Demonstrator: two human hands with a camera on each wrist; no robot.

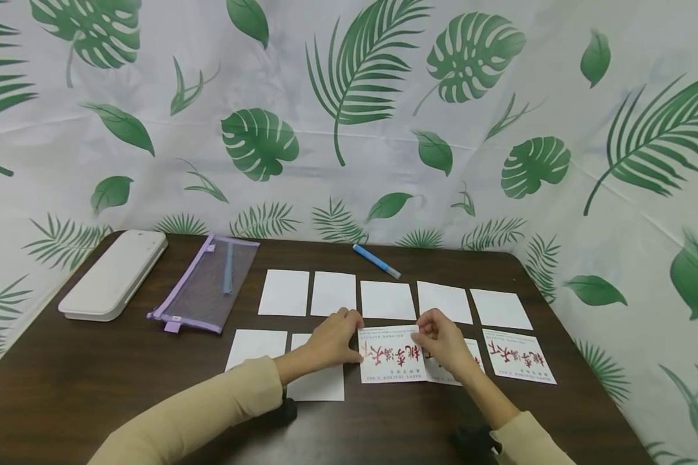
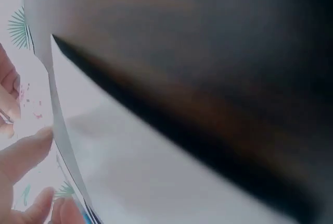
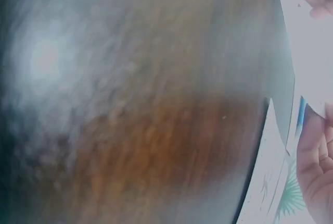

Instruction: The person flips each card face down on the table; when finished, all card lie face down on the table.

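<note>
Both hands hold one white card [image 1: 390, 355] printed with red Chinese characters, which appear upside down in the head view. My left hand [image 1: 336, 336] grips its left edge, thumb low and fingers at the upper corner. The right hand [image 1: 444, 342] pinches the upper right corner between thumb and fingers. Partly covered by that hand and the held card is a second printed card [image 1: 444, 374]. Another printed card [image 1: 519, 356] lies further right. Beneath the left wrist is a plain white card [image 1: 320, 387], with another blank card [image 1: 253, 345] to its left.
Several blank white cards [image 1: 388, 299] form a row behind the hands. Beyond them lies a blue marker [image 1: 375, 260]. A purple-edged mesh pouch [image 1: 203, 290] and a white case [image 1: 115, 274] are at the back left. A leaf-patterned cloth [image 1: 349, 181] hangs behind the dark table.
</note>
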